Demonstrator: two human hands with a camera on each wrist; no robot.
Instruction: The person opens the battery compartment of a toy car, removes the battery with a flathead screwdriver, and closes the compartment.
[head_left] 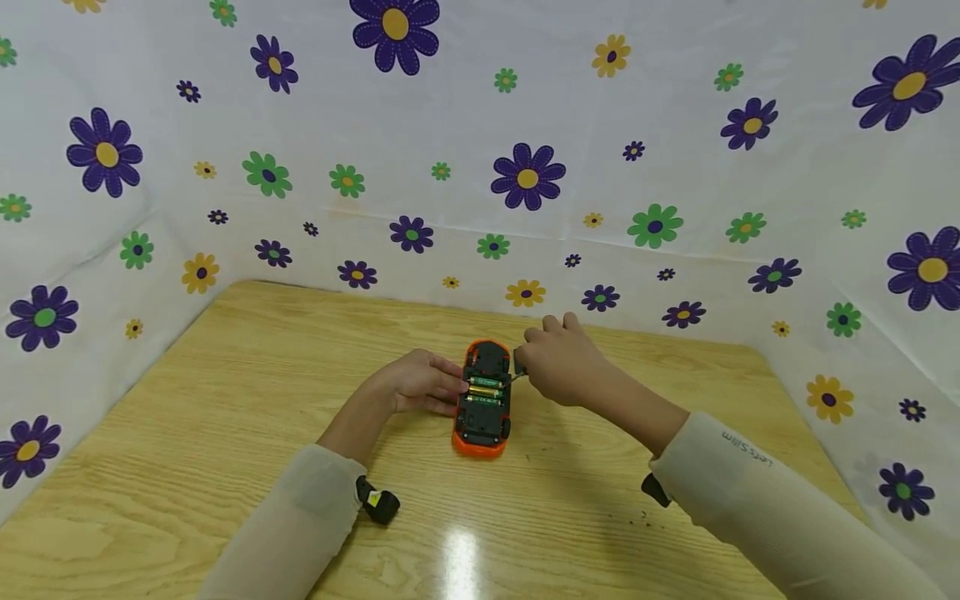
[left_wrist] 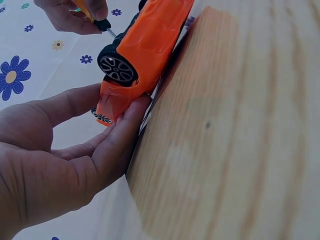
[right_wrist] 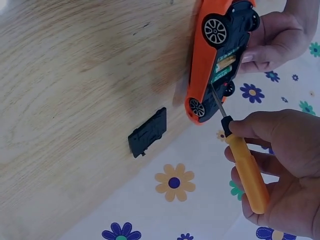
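Note:
An orange toy car (head_left: 482,423) lies upside down on the table, its black underside and wheels facing up. Three batteries (head_left: 486,391), two green and one golden, sit side by side in its uncovered compartment. My left hand (head_left: 422,383) grips the car's left side, thumb at the compartment edge and fingers along the body. From the other side my right hand (head_left: 561,360) holds a screwdriver (right_wrist: 248,172) by its yellow handle. The screwdriver's metal tip touches the end of the battery compartment in the right wrist view.
A black battery cover (right_wrist: 148,132) lies on the wooden table (head_left: 247,400) beside the car, mostly behind my right hand in the head view. Small dark bits (head_left: 641,518) are scattered near my right forearm. A white flowered cloth (head_left: 450,108) encloses the table's back and sides.

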